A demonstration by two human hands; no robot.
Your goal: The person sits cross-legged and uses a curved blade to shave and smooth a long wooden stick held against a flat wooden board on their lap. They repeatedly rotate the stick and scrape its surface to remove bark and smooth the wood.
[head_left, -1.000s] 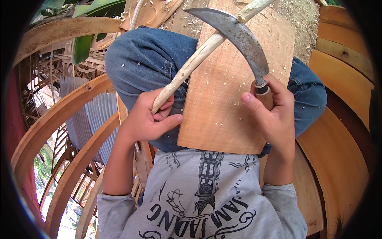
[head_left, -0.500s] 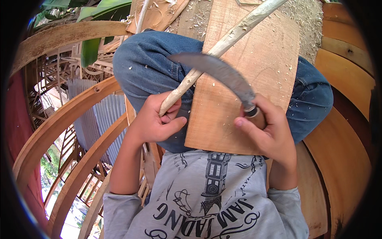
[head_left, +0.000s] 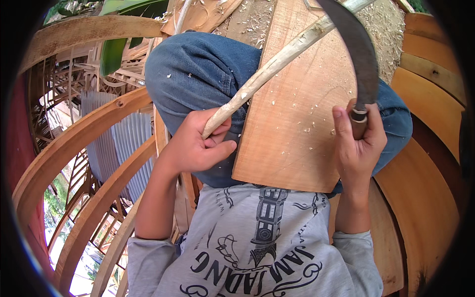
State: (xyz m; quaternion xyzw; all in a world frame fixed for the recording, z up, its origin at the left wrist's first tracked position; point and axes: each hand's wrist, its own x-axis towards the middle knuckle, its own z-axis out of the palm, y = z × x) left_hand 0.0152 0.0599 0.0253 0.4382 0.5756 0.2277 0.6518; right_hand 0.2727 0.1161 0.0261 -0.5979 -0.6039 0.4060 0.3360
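Observation:
My left hand (head_left: 200, 143) is closed around the near end of a long peeled stick (head_left: 277, 67), which slants away up to the right over a wooden board (head_left: 292, 123). The board lies across my lap. In my right hand (head_left: 361, 143) is a sickle (head_left: 358, 59), gripped by its short wooden handle, with the curved dark blade pointing away from me. Toward its tip the blade passes in front of the stick's far part; whether they touch I cannot tell. Small pale shavings dot the board.
My bent legs in blue jeans (head_left: 198, 69) flank the board. Curved wooden ribs (head_left: 84, 148) rise on the left, with grey corrugated sheets (head_left: 131, 153) beyond them. Wooden planks (head_left: 425, 183) curve along the right. More shavings (head_left: 252, 24) cover the surface ahead, near green leaves (head_left: 114, 54).
The sickle has swung from across the stick's near-middle part to the far right, its blade turning to point away. My left hand keeps its hold on the stick, nearly still.

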